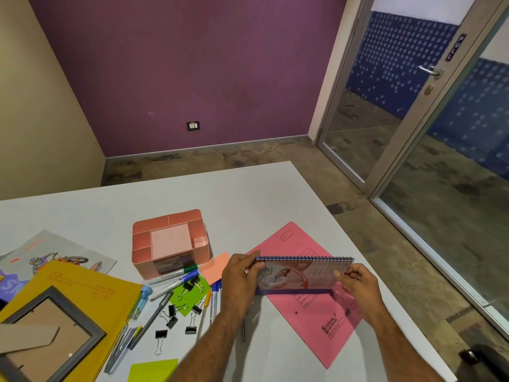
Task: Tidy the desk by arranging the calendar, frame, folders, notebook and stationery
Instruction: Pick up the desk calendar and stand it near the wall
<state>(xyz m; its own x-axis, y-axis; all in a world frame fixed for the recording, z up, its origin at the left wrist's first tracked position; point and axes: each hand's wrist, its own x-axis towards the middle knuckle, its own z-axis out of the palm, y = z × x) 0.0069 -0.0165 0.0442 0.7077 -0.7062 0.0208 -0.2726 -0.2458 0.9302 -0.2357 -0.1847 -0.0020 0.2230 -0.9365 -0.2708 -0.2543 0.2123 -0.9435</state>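
I hold a spiral-bound desk calendar (300, 275) upright over the pink folder (316, 321) on the white desk (220, 194). My left hand (239, 277) grips its left end and my right hand (355, 282) pinches its right end. A yellow folder (82, 288) lies at the left with a grey picture frame (55, 334) face down on it. A notebook with a motorbike cover (60, 252) sits behind them. Pens, markers (176, 274) and black binder clips (176, 318) are scattered in the middle.
A pink desk organiser (169, 241) stands behind the pens. Orange (214, 267), green (190, 296) and yellow-green (154, 369) sticky notes lie around them. The desk's right edge runs beside a glass door (413, 106). A dark object (482, 357) shows at bottom right.
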